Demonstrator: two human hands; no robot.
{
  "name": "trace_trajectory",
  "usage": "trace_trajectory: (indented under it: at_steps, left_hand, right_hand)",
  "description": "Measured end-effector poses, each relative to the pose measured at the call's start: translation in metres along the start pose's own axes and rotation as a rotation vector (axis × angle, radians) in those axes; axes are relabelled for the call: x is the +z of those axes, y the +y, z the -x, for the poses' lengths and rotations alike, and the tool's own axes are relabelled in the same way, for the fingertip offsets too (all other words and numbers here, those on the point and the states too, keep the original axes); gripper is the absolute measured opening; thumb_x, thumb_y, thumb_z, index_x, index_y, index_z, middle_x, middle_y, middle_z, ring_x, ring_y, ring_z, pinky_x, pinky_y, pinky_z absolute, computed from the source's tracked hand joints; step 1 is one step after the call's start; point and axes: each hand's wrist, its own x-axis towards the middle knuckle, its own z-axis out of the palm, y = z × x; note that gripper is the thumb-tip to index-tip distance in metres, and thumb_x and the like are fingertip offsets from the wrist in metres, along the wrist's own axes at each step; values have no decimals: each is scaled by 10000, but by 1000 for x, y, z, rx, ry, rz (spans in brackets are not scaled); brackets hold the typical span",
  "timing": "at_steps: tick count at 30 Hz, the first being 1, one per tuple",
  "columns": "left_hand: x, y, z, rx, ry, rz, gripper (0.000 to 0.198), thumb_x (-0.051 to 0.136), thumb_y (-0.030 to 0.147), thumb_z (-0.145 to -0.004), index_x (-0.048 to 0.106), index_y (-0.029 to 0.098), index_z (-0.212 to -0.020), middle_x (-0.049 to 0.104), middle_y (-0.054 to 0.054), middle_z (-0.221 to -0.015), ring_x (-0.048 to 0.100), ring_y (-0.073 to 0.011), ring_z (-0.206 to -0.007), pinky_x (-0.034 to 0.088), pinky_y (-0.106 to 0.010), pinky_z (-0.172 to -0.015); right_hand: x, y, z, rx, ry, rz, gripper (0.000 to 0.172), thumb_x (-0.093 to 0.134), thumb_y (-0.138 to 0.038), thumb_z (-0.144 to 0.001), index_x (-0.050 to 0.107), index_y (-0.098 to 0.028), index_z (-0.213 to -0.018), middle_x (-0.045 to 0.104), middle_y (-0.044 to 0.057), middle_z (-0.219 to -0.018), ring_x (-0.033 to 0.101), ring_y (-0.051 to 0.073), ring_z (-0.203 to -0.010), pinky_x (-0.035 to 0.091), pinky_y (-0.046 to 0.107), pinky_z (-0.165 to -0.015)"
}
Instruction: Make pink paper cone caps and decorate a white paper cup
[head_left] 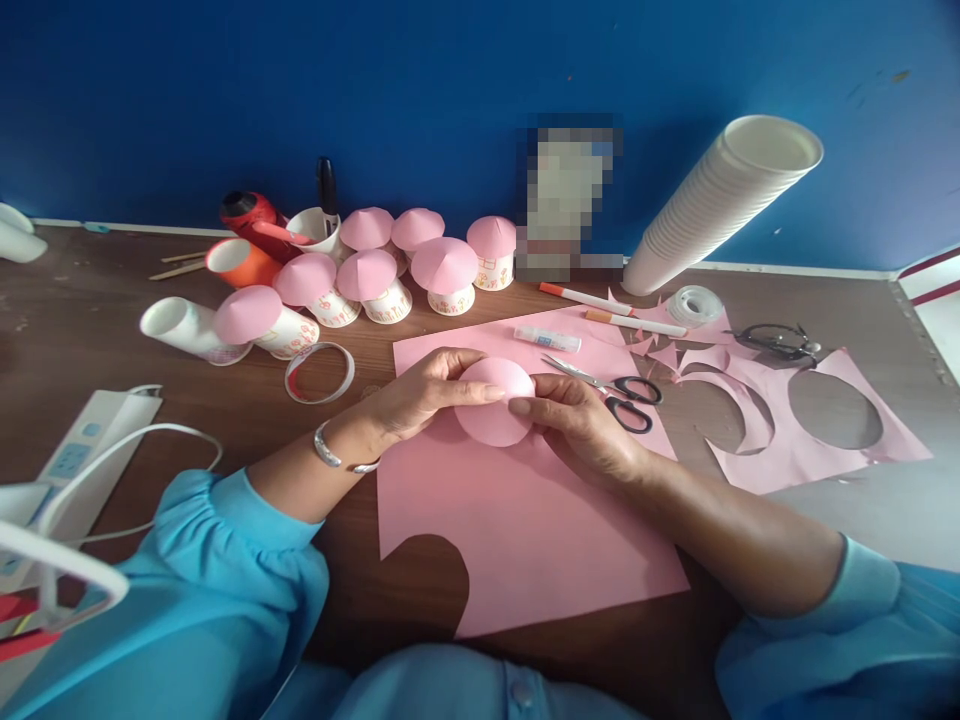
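Note:
Between my two hands is a round pink paper cone (495,425), its broad side facing me. My left hand (442,385) pinches its left edge, thumb on top and fingers behind. On the right edge, my right hand (581,425) grips it the same way. Below lies a large pink paper sheet (540,520) with a curved bite cut from its lower left. Just beyond my right hand, scissors (600,385) with black handles rest partly spread on the sheet. A glue stick (547,339) lies farther back on it.
Several decorated paper cups with pink cone tops (444,268) stand at the back left. A tall stack of white cups (720,200) leans against the blue wall. Pink scraps (825,410), a tape roll (696,306) and glasses (776,340) lie right; a power strip (82,445) lies left.

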Motion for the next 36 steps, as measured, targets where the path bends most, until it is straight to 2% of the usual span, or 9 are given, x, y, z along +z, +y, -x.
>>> trace_trajectory:
  at_steps: [5,11,14,17,23,28,31,36]
  left_hand:
    - [-3,-2,0,-11,9,2,287,832,322,-800,819,148,-1029,798,-44,-841,681,-165,-799,522,-256,-761]
    - [-5,-4,-1,-16,22,65,313,839,341,-781,821,139,-1020,811,-66,-882,694,-173,-774,529,-278,-784]
    - [-5,-4,-1,-24,11,67,298,832,331,-792,818,138,-1019,808,-65,-874,692,-172,-776,519,-264,-759]
    - [-3,-3,0,-38,4,52,281,828,319,-798,814,139,-1013,806,-59,-888,688,-168,-789,515,-249,-740]
    - [-4,-4,0,-68,10,48,312,840,289,-759,801,136,-1028,809,-69,-913,708,-205,-843,515,-264,-742]
    - [-5,-3,0,-40,41,50,318,831,319,-753,806,123,-1002,809,-88,-926,692,-201,-830,487,-263,-722]
    - [-6,-3,0,-18,39,60,314,815,338,-779,811,127,-1012,810,-92,-951,688,-193,-831,491,-270,-753]
    - [-5,-5,-1,0,29,69,303,803,335,-803,816,145,-1039,814,-88,-980,697,-198,-867,499,-271,-788]
  right_hand:
    - [-2,0,0,36,15,25,296,830,-416,-817,716,-149,-760,603,-14,-666,468,100,-598,332,257,-577]
    - [2,-1,-1,42,-3,-114,365,813,-478,-809,652,-171,-694,595,2,-654,522,143,-628,410,290,-613]
    - [4,-2,0,26,-35,-95,352,832,-492,-799,706,-166,-759,624,8,-680,556,157,-682,451,298,-673]
    - [5,-2,1,38,-46,-79,289,858,-425,-783,757,-160,-838,671,14,-738,587,158,-726,468,302,-733]
    - [2,-2,1,75,-8,-57,226,833,-363,-773,755,-151,-790,660,5,-707,534,124,-643,411,271,-639]
    - [-3,-1,0,83,-30,-124,157,787,-286,-722,739,-148,-781,664,26,-711,595,161,-706,462,290,-703]
    - [-2,-2,0,62,-42,-147,125,761,-271,-739,724,-154,-759,645,20,-699,563,148,-668,459,292,-687]
    - [0,-2,1,33,-33,-148,231,775,-335,-809,655,-171,-699,588,-3,-667,510,132,-630,403,282,-630]
